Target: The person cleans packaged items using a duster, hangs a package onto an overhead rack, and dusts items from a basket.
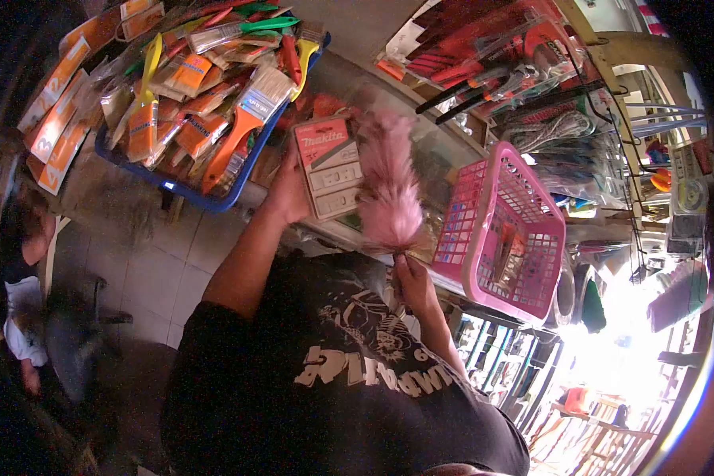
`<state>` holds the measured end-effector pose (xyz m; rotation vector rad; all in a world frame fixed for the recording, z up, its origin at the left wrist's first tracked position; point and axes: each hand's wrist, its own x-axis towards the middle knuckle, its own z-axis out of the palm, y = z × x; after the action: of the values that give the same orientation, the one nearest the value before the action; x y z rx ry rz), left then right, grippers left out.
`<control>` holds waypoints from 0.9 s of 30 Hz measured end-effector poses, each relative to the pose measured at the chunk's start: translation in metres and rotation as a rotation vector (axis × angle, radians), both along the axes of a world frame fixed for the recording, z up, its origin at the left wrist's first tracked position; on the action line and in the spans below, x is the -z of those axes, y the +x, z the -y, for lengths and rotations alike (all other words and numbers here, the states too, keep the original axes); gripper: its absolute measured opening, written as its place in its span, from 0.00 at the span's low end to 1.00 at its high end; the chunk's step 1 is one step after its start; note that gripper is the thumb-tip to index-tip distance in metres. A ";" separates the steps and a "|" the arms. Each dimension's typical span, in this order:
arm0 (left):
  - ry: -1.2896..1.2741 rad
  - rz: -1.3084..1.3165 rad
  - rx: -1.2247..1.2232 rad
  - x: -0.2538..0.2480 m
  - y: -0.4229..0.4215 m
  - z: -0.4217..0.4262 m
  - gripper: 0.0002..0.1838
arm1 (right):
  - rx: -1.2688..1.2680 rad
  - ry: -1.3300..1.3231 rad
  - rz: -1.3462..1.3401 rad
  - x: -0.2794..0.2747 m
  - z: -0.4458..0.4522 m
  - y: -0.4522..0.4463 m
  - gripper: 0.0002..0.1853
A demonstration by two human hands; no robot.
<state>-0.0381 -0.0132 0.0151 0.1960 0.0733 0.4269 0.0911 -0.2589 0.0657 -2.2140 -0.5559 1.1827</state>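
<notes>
A flat red-and-beige package with a Makita label [329, 170] is held up in my left hand [291, 193], whose fingers grip its left edge. My right hand [412, 283] is wrapped round the handle of a pink feather duster [390, 194]. The duster's fluffy head points away from me, close beside the package's right side. Whether the feathers touch the package, I cannot tell. Most of the handle is hidden in my right hand.
A blue tray [194, 197] heaped with packaged paintbrushes stands at the left. To the right is a pink plastic basket [492, 230] with some items inside. Packaged tools [523, 59] hang or lie beyond the glass counter [444, 159]. Another person's arm [38, 238] shows at far left.
</notes>
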 end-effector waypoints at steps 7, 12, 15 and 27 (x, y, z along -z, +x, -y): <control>0.040 -0.046 -0.062 -0.011 0.002 0.001 0.39 | -0.137 0.052 0.134 0.007 -0.010 -0.011 0.19; 0.018 -0.061 -0.036 -0.008 0.002 0.000 0.39 | -0.136 -0.016 0.060 0.006 -0.006 0.000 0.18; -0.045 0.011 0.012 0.004 0.004 0.002 0.38 | -0.108 -0.016 0.017 0.017 0.003 0.010 0.18; -0.032 0.030 -0.067 -0.017 0.010 0.002 0.35 | -0.432 0.001 0.148 -0.017 -0.013 -0.006 0.20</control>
<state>-0.0282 -0.0154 0.0324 0.1563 0.0568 0.4948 0.0854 -0.2459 0.0825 -2.2589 -1.1394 1.2241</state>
